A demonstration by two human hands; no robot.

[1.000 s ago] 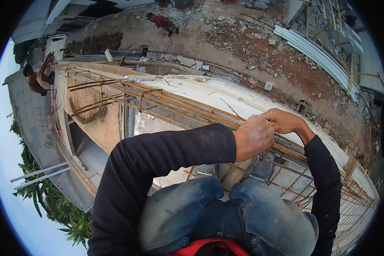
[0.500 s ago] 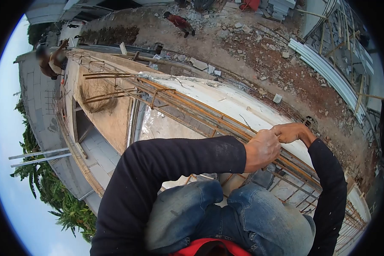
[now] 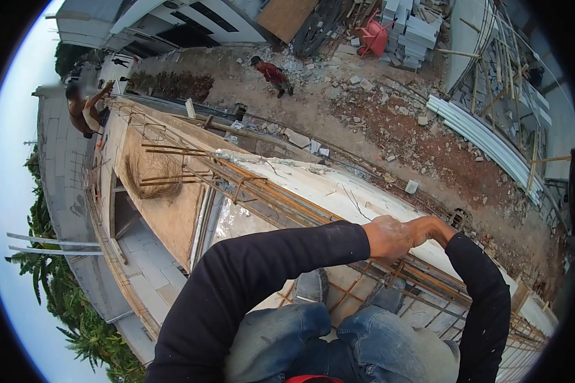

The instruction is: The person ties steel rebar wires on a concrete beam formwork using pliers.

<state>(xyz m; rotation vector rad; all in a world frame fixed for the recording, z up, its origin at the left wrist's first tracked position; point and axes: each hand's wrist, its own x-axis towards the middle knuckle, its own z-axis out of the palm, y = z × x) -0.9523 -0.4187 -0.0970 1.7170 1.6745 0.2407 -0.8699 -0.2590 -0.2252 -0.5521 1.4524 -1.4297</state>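
Observation:
My left hand is closed in a fist above the rusty rebar cage, and thin dark wires stick out from its upper side. Pressed against it, my right hand is also closed; the fingers of both are largely hidden where they meet, so what the right one grips cannot be made out. Directly below the hands run the long bars of the rebar cage, with square stirrups around them. Beside the cage lies a pale formwork board.
My shoes stand among crossing bars. Left are a plywood panel with a coil of wire and a person at the far edge. On the rubble ground below are another person, a red wheelbarrow and white pipes.
The view has tilted up, showing more ground and my shoes. Both hands remain together over the cage, turned slightly, the wires moving with the left. The person in red on the ground has shifted position.

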